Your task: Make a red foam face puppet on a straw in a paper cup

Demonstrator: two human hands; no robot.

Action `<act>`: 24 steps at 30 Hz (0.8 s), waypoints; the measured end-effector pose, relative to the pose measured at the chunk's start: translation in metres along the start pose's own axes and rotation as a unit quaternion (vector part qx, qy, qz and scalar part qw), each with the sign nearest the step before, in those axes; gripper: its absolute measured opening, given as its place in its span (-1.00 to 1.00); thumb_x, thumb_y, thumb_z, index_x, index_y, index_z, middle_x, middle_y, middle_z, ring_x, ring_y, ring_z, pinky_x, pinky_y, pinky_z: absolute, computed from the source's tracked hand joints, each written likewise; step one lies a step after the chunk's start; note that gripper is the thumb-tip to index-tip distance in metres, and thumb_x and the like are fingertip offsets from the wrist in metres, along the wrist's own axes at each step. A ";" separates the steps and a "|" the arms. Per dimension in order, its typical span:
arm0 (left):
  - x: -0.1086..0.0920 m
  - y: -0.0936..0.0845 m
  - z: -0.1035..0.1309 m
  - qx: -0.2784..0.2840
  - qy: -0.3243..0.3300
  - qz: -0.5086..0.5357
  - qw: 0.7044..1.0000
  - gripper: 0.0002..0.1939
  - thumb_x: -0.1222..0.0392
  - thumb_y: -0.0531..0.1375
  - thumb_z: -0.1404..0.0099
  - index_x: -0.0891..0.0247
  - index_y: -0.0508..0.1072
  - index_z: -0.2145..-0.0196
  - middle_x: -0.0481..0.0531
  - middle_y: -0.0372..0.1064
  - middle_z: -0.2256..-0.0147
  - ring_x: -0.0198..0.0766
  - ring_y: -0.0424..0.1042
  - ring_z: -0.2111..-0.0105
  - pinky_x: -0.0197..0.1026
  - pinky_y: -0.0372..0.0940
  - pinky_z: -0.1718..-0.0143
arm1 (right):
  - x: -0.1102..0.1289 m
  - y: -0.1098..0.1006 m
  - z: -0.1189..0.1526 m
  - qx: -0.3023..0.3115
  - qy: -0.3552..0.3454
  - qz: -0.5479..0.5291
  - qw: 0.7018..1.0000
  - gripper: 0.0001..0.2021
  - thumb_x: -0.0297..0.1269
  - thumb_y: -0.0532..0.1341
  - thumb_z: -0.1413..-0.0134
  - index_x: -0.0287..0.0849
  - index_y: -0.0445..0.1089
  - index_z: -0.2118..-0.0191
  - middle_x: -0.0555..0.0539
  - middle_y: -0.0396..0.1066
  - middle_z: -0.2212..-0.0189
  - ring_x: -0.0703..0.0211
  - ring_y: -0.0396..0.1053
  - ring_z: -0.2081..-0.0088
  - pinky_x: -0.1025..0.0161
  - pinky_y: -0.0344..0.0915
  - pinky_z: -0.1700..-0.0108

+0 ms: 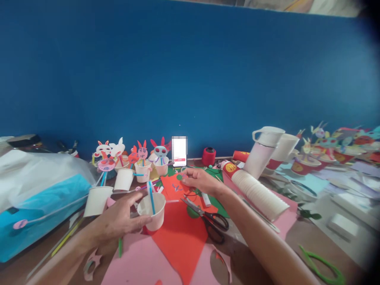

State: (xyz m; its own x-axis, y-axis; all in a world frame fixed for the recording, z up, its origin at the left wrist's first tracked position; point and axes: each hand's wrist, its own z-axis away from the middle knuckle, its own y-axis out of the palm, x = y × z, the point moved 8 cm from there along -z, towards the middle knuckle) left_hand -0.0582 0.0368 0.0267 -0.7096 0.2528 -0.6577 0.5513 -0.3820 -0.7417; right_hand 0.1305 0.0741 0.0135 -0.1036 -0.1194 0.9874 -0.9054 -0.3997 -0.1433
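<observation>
A white paper cup point(157, 215) stands on red-orange paper point(181, 233), with a blue-striped drinking straw point(152, 198) leaning in it. My left hand point(121, 213) grips this cup from the left, thumb at its front and fingers at its far side. Farther back, my right hand point(200, 180) is closed in a pinch over an orange paper piece point(170, 188). A small green round spot shows by its fingertips; what they hold is too small to make out. Black-handled scissors point(212, 223) lie with blades slightly apart below that hand, beside a white glue-stick-like tube point(206, 199).
Paper cups with animal-face cutouts on straws point(142, 154) stand at back left. A lit phone point(179, 152) leans against the blue wall point(190, 79). At right lie a stack of cups point(261, 194), a white jug point(261, 154) and green scissors point(323, 267). A plastic bag point(44, 190) fills the left.
</observation>
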 end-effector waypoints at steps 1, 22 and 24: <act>0.000 -0.001 -0.001 -0.001 0.000 0.009 1.000 -0.42 -0.05 0.15 -0.05 0.24 0.25 -0.01 0.11 0.37 0.13 -0.06 0.40 0.24 -0.11 0.29 0.21 | 0.002 -0.005 0.001 -0.015 -0.002 0.000 1.000 -0.75 -0.11 0.22 0.08 -0.21 0.27 0.41 0.07 0.31 0.60 0.40 0.22 0.58 0.42 0.11 0.52; 0.023 0.005 -0.046 0.043 0.060 0.081 0.994 -0.51 -0.15 0.04 -0.13 0.28 0.41 0.17 0.04 0.44 0.26 -0.08 0.35 0.22 -0.17 0.25 0.22 | -0.001 -0.013 -0.002 -0.048 0.019 0.001 0.999 -0.70 -0.06 0.22 0.08 -0.20 0.25 0.38 0.08 0.27 0.58 0.42 0.16 0.60 0.42 0.03 0.55; 0.024 0.006 -0.047 0.051 0.059 0.085 0.993 -0.53 -0.15 0.03 -0.14 0.28 0.42 0.22 0.04 0.44 0.29 -0.09 0.35 0.24 -0.19 0.25 0.24 | -0.003 -0.012 -0.003 -0.047 0.024 -0.002 0.999 -0.70 -0.06 0.22 0.09 -0.20 0.25 0.38 0.08 0.28 0.58 0.41 0.16 0.60 0.41 0.05 0.54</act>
State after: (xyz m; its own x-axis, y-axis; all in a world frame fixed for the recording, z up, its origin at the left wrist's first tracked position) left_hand -0.0513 0.0825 0.0006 -0.5504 0.2775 -0.7874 0.6069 -0.5147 -0.6056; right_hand 0.1405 0.0820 0.0126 -0.1185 -0.0732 0.9902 -0.9398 -0.3136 -0.1357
